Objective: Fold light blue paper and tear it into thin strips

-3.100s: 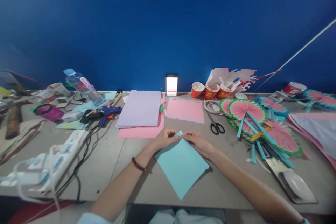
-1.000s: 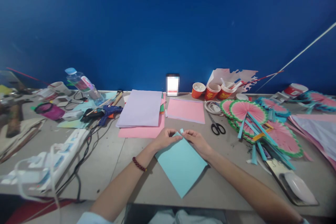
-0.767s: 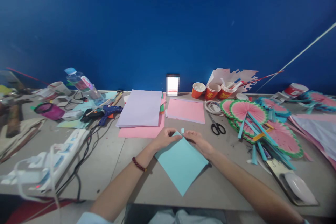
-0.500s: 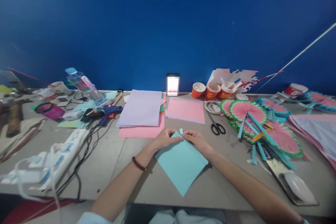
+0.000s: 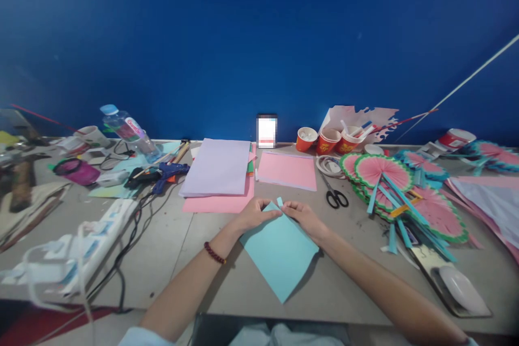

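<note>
A light blue-green sheet of paper [image 5: 279, 257] is turned cornerwise in front of me, one corner pointing towards the table's front edge. At its far corner, my left hand [image 5: 259, 215] pinches the paper between thumb and fingers. Close beside it, my right hand [image 5: 300, 216] is closed on the same sheet, right of the corner. Between the two hands a small narrow flap of the paper [image 5: 279, 202] sticks up. The fingers partly hide the edge there.
Behind my hands lie a stack of lilac paper [image 5: 217, 167] and pink sheets [image 5: 287, 170]. Scissors [image 5: 336, 197], paper cups [image 5: 307, 139] and watermelon-patterned paper fans [image 5: 383, 170] are to the right, with a mouse [image 5: 462, 287]. Leftward are a power strip [image 5: 95, 243], glue gun [image 5: 168, 172] and bottle [image 5: 130, 130].
Both hands stay at the far corner with almost no movement. The sheet's right corner has shifted slightly inward and lifts a little.
</note>
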`<action>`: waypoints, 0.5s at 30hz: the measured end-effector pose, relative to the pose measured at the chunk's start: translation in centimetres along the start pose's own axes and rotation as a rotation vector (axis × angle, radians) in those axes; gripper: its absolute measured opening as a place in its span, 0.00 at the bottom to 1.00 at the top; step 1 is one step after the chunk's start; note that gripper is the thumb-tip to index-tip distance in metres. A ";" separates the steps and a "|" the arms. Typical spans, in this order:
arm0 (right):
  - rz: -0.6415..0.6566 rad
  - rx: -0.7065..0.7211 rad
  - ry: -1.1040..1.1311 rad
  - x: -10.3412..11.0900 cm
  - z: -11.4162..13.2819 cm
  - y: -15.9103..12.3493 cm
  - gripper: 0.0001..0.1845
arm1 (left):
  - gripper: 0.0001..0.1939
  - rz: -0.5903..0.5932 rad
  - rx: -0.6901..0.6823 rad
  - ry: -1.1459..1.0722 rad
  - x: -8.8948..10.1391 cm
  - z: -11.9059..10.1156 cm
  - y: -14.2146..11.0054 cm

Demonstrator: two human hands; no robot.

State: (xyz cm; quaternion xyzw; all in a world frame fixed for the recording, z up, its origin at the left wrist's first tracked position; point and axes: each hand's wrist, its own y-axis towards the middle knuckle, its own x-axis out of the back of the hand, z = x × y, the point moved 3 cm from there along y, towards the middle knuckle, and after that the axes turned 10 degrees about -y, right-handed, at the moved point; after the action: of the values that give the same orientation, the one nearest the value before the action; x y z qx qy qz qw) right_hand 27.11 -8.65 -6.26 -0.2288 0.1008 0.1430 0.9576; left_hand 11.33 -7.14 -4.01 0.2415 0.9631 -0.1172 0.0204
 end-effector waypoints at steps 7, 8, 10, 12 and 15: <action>0.007 -0.045 -0.005 0.1 0.2 0.1 0.19 | 0.20 -0.031 0.009 -0.001 0.1 0.0 0.1; 0.019 -0.050 -0.002 0.1 0.2 0.0 0.19 | 0.20 -0.037 0.006 0.002 0.1 0.0 0.1; 0.043 -0.050 -0.001 0.1 0.2 -0.1 0.18 | 0.21 -0.049 0.009 0.009 0.2 0.1 0.1; 0.051 -0.049 -0.009 0.2 0.3 -0.1 0.17 | 0.21 -0.052 0.015 -0.001 0.3 0.1 0.1; 0.051 -0.057 -0.037 0.3 0.4 -0.3 0.17 | 0.22 -0.026 0.025 -0.044 0.3 0.1 0.1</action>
State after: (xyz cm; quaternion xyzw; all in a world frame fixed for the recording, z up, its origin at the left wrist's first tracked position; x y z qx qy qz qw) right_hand 27.50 -8.66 -5.82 -0.2505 0.0849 0.1743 0.9485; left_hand 11.13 -6.94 -4.20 0.2267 0.9639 -0.1349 0.0369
